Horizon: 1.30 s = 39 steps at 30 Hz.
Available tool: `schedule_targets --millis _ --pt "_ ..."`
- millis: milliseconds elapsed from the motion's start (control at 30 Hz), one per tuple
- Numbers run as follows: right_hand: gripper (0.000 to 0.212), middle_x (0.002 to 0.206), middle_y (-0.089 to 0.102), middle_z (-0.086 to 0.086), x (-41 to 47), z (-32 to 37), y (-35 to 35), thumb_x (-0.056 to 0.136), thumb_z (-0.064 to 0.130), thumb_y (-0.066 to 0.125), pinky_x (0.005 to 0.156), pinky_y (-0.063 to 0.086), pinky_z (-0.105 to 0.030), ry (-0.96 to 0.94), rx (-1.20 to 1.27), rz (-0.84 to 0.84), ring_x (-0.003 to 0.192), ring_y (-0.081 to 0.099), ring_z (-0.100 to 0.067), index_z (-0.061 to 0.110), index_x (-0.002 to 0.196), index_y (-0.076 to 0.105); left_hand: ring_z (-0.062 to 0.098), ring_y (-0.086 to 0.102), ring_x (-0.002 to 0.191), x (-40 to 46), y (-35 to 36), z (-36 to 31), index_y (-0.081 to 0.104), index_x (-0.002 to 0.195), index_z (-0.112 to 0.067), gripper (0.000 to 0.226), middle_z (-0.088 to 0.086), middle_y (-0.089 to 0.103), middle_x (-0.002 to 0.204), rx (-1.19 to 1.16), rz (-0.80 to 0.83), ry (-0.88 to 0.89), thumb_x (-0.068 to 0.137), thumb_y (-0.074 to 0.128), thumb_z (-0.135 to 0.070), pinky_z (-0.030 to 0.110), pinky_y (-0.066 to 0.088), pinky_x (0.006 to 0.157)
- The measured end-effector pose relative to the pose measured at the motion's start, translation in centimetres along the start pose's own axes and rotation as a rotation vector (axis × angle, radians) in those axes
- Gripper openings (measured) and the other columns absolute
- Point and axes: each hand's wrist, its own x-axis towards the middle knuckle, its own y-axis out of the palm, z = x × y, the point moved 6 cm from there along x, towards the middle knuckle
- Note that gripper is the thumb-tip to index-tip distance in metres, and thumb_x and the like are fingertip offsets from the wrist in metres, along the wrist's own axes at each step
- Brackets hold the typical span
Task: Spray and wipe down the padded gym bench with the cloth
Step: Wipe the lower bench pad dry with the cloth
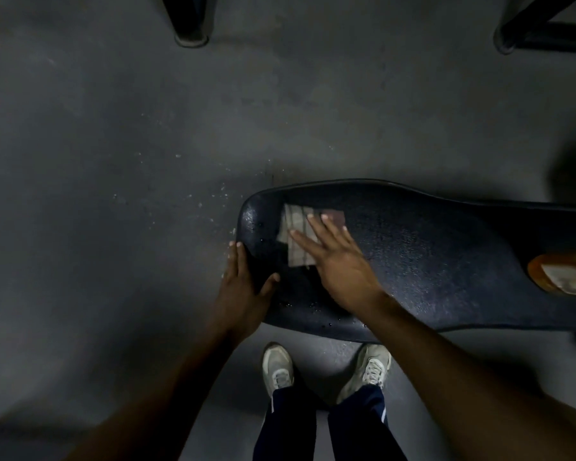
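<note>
The black padded gym bench [429,261] runs from the middle of the view out to the right edge, and its surface glistens with droplets. A folded checked cloth [296,227] lies flat on the bench's left end. My right hand [333,261] rests on the cloth with the fingers spread, pressing it to the pad. My left hand [243,284] grips the bench's left end, thumb on top and fingers over the edge. No spray bottle can be seen.
An orange worn patch [559,274] shows on the bench at the right edge. My two feet in pale shoes [278,364] stand on the grey floor just below the bench. Dark equipment legs [190,21] stand at the top left and top right. Droplets speckle the floor left of the bench.
</note>
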Motion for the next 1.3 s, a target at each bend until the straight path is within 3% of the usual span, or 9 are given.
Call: schedule_targets --millis 133,233,400,533,667,900,967,1067,1300 --pt "0.087 0.174 0.01 0.002 -2.6 -4.7 -1.5 0.091 0.002 0.052 0.129 0.009 -0.041 0.2 -0.007 -0.031 0.161 0.01 -0.024 0.044 0.161 0.023 0.021 0.006 0.153 -0.1 -0.3 0.2 -0.015 0.156 -0.024 0.094 -0.005 -0.015 0.165 0.003 0.018 0.046 0.095 0.047 -0.059 0.044 0.019 0.122" --pt "0.078 0.172 0.02 -0.007 -0.6 -6.5 -2.7 0.093 0.0 0.051 0.128 0.021 -0.052 0.366 0.04 -0.106 0.16 0.016 -0.033 0.035 0.16 0.034 0.018 0.005 0.153 -0.4 -0.4 0.6 -0.016 0.156 -0.025 0.093 -0.008 -0.018 0.164 0.015 0.018 0.097 0.095 0.046 -0.059 0.044 0.02 0.122" --pt "0.078 0.171 0.022 -0.012 5.9 -1.6 -2.3 0.09 0.001 0.053 0.128 0.019 -0.053 0.34 0.053 -0.128 0.159 0.017 -0.037 0.03 0.16 0.036 0.012 0.005 0.152 -0.8 -0.3 1.0 -0.009 0.158 -0.022 0.093 -0.009 -0.014 0.165 -0.073 -0.001 0.116 0.095 0.052 -0.054 0.032 0.015 0.122" --pt "0.084 0.174 0.015 -0.008 7.2 5.2 -0.6 0.089 0.0 0.054 0.13 0.013 -0.053 0.071 0.004 -0.054 0.16 0.012 -0.032 0.033 0.162 0.028 0.002 0.012 0.15 -1.3 -1.0 1.2 0.014 0.158 -0.025 0.076 -0.01 0.012 0.165 -0.382 -0.036 0.06 0.097 0.056 -0.043 0.027 0.013 0.122" --pt "0.084 0.175 0.01 -0.004 3.8 7.5 1.3 0.093 0.004 0.056 0.13 0.009 -0.051 -0.115 -0.075 0.054 0.161 0.004 -0.029 0.036 0.163 0.023 -0.003 0.046 0.133 -2.5 -2.1 0.8 0.045 0.145 -0.038 0.043 -0.02 0.052 0.144 -0.767 0.019 0.005 0.102 0.045 -0.043 0.031 0.039 0.112" --pt "0.084 0.173 0.02 -0.001 2.7 2.6 -1.2 0.088 -0.003 0.054 0.129 0.018 -0.048 0.153 -0.05 -0.042 0.16 0.018 -0.029 0.04 0.158 0.035 -0.016 0.059 0.104 -2.9 -3.4 0.5 0.065 0.114 -0.038 0.04 -0.028 0.07 0.108 -0.893 0.076 -0.05 0.108 0.026 -0.039 0.008 0.045 0.082" --pt "0.077 0.172 0.024 -0.006 5.5 2.3 -1.6 0.091 0.0 0.052 0.127 0.023 -0.051 0.209 -0.012 -0.069 0.158 0.022 -0.033 0.035 0.158 0.039 -0.018 0.058 0.104 -2.5 -3.3 1.4 0.068 0.107 -0.04 0.045 -0.03 0.069 0.106 -0.903 0.059 -0.096 0.107 0.024 -0.044 0.018 0.042 0.092" --pt "0.076 0.171 0.025 -0.008 9.1 5.1 -1.1 0.091 0.002 0.053 0.128 0.019 -0.051 0.132 -0.021 -0.028 0.158 0.022 -0.034 0.033 0.159 0.037 0.0 0.051 0.126 -1.9 -3.1 2.8 0.06 0.133 -0.026 0.056 -0.012 0.06 0.136 -1.016 0.058 -0.19 0.102 0.025 -0.058 0.036 0.031 0.114" --pt "0.07 0.173 0.017 -0.003 2.4 11.8 2.6 0.094 0.014 0.05 0.128 0.014 -0.054 -0.278 -0.188 0.13 0.16 0.012 -0.03 0.034 0.159 0.034 0.021 0.05 0.132 -1.8 -3.4 4.4 0.043 0.145 -0.021 0.07 0.006 0.053 0.144 -1.176 0.033 -0.351 0.093 0.035 -0.068 0.044 0.031 0.116"
